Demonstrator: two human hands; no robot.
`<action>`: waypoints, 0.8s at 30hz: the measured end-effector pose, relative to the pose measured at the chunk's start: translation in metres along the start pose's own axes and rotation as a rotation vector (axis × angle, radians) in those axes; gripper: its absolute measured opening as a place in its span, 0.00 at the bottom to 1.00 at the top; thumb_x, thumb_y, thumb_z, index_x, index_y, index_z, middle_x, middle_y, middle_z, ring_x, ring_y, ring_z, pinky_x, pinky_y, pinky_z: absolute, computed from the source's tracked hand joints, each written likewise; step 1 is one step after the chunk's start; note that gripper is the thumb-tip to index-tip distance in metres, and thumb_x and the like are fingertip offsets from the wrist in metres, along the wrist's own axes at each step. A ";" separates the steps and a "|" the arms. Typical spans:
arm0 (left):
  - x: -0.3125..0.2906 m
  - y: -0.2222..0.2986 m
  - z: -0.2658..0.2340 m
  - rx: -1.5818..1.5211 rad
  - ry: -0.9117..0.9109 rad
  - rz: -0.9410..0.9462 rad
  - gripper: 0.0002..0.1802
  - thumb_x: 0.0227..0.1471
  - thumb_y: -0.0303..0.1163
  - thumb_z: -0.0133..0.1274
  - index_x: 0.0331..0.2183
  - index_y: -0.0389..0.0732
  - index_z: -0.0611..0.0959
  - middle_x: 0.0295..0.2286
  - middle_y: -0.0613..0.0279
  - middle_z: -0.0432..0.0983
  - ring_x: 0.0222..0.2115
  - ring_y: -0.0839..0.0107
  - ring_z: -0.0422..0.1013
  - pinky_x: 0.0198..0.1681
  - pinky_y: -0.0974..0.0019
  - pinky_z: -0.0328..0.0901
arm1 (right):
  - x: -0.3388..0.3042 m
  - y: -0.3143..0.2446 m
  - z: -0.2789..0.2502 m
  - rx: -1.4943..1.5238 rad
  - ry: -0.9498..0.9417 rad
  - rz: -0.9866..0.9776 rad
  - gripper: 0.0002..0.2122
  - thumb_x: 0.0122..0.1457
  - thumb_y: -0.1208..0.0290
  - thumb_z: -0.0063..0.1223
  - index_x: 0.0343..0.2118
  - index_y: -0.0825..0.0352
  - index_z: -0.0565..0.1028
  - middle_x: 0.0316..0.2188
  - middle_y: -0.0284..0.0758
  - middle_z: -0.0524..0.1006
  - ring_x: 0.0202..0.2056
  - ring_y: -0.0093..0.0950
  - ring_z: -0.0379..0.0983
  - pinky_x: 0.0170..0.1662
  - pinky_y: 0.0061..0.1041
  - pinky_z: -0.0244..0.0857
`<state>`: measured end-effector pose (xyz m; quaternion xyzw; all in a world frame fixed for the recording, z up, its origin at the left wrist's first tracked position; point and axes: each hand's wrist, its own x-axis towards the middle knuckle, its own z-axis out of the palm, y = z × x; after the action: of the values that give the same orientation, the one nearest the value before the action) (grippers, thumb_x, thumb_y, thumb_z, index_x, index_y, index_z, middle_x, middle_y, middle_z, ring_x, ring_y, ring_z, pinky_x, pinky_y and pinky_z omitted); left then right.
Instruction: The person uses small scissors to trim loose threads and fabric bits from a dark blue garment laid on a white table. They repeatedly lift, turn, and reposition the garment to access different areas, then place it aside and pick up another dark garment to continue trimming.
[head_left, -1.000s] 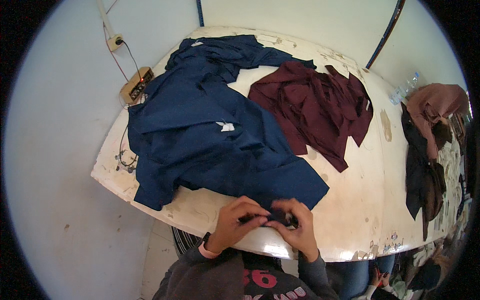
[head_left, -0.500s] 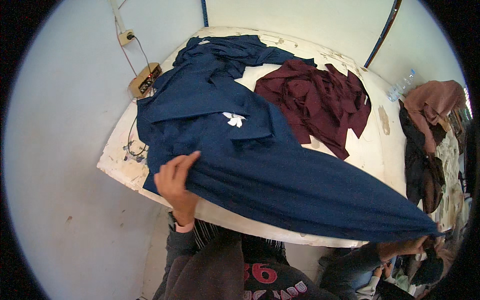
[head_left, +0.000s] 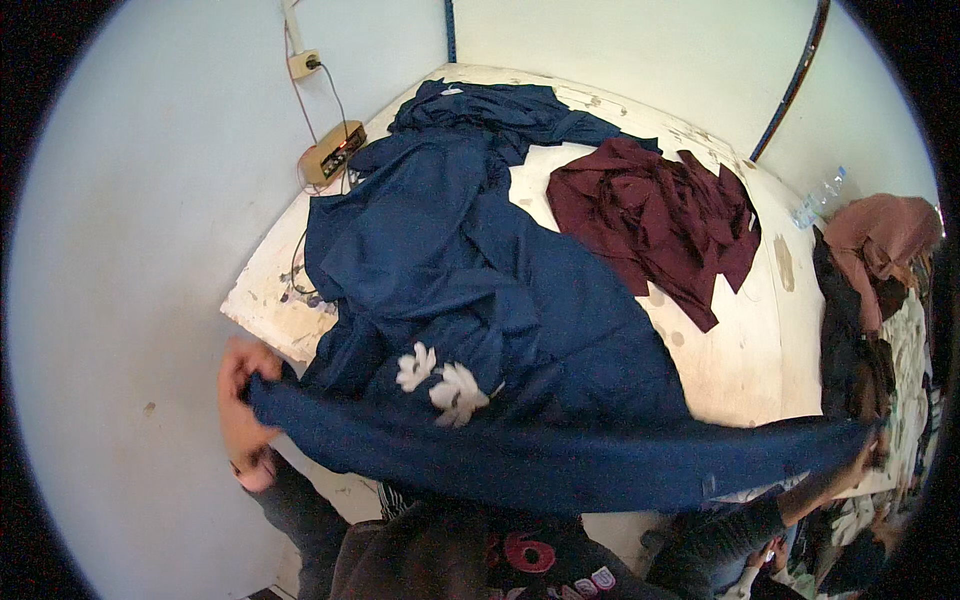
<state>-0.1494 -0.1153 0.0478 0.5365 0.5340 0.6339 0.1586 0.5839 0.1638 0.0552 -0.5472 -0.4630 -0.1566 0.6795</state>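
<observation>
A large navy blue cloth (head_left: 580,450) is stretched across the near edge of the table in front of me. My left hand (head_left: 250,385) is closed on its left end, out past the table's left corner and slightly blurred. At the far right my right hand (head_left: 872,450) grips the opposite end, its fingers partly hidden. Between the hands the cloth makes a long band over the table edge. White flower shapes (head_left: 458,393) show on the navy fabric just beyond the band. More rumpled navy fabric (head_left: 400,210) spreads toward the back of the table.
Crumpled maroon garments (head_left: 655,215) lie right of the navy pile on the stained white table (head_left: 775,345). By the left wall sits a tan electrical box (head_left: 335,152) with cables. A clear plastic bottle (head_left: 822,195), a brownish-pink cloth (head_left: 882,235) and dark cloth stand at the right.
My left hand has gone from open above the cloth to gripping its left end, farther left. The near cloth is drawn into a band, and more white flowers show. My right hand has risen slightly.
</observation>
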 end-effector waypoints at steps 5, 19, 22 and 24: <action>0.129 -0.017 0.034 0.567 -0.511 -0.156 0.31 0.32 0.21 0.73 0.42 0.41 0.77 0.39 0.65 0.76 0.45 0.68 0.72 0.55 0.64 0.65 | 0.002 0.022 0.059 0.342 -0.391 0.356 0.10 0.63 0.71 0.61 0.44 0.67 0.77 0.29 0.28 0.77 0.28 0.15 0.70 0.32 0.16 0.60; 0.017 -0.013 0.237 0.369 -0.519 -0.110 0.29 0.50 0.42 0.68 0.45 0.34 0.72 0.39 0.52 0.70 0.40 0.55 0.74 0.46 0.58 0.69 | -0.199 -0.203 0.144 0.593 -1.496 0.260 0.10 0.60 0.80 0.58 0.44 0.68 0.80 0.33 0.33 0.83 0.33 0.20 0.78 0.40 0.23 0.73; -0.014 -0.018 0.224 0.528 -0.389 -0.126 0.37 0.44 0.45 0.72 0.46 0.33 0.70 0.40 0.49 0.68 0.41 0.52 0.72 0.46 0.56 0.69 | -0.257 -0.220 0.176 0.450 -1.668 -0.135 0.19 0.52 0.75 0.61 0.49 0.59 0.76 0.29 0.38 0.81 0.31 0.33 0.81 0.33 0.30 0.71; -0.022 -0.020 0.211 0.565 -0.344 -0.236 0.38 0.43 0.44 0.71 0.46 0.32 0.69 0.40 0.46 0.67 0.41 0.49 0.71 0.46 0.54 0.68 | -0.291 -0.210 0.193 0.365 -1.557 -0.362 0.19 0.52 0.71 0.60 0.49 0.56 0.74 0.29 0.39 0.81 0.30 0.40 0.80 0.33 0.35 0.71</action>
<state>0.0306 -0.0177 -0.0108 0.5928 0.7120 0.3388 0.1639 0.1924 0.1759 -0.0573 -0.2967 -0.9015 0.2387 0.2059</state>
